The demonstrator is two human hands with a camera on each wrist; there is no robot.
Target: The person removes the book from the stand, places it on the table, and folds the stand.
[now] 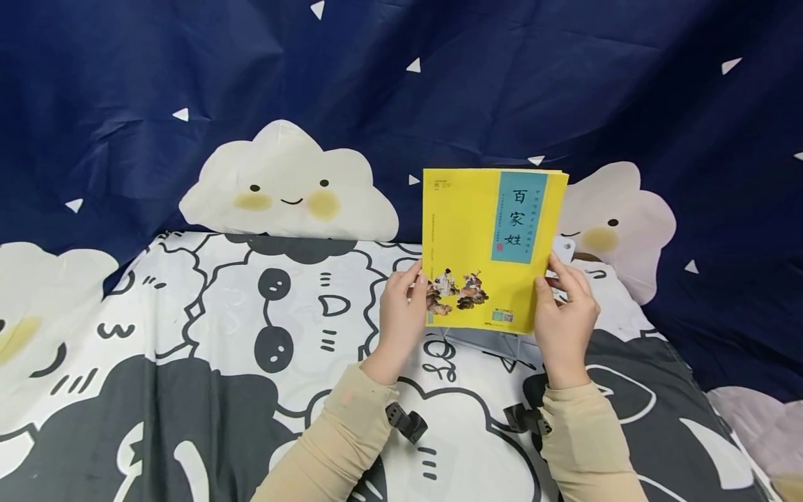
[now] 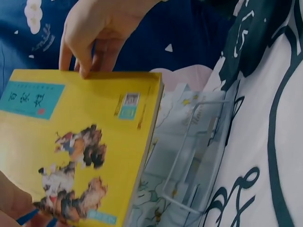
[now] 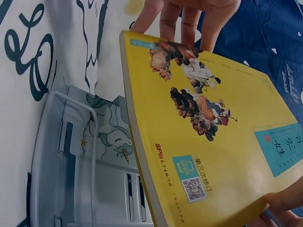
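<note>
A yellow book [image 1: 464, 230] with a blue title panel and small painted figures on its cover is held upright, front cover towards me. My left hand [image 1: 401, 314] grips its left edge low down. On the opposite edge, my right hand [image 1: 567, 317] pinches the book between thumb and fingers. Behind and below it stands a pale grey-blue book stand [image 1: 489, 343], mostly covered by the book in the head view. A unicorn print [image 3: 116, 137] on the stand and its wire holder [image 2: 182, 156] show in the wrist views. The book's lower edge looks apart from the stand.
A black-and-white cartoon cloth [image 1: 219, 314] covers the surface beneath. Behind it hangs a dark blue curtain [image 1: 351, 84] with white triangles and a smiling cloud [image 1: 288, 185]. A small dark camera mount [image 1: 406, 422] sits at the left wrist.
</note>
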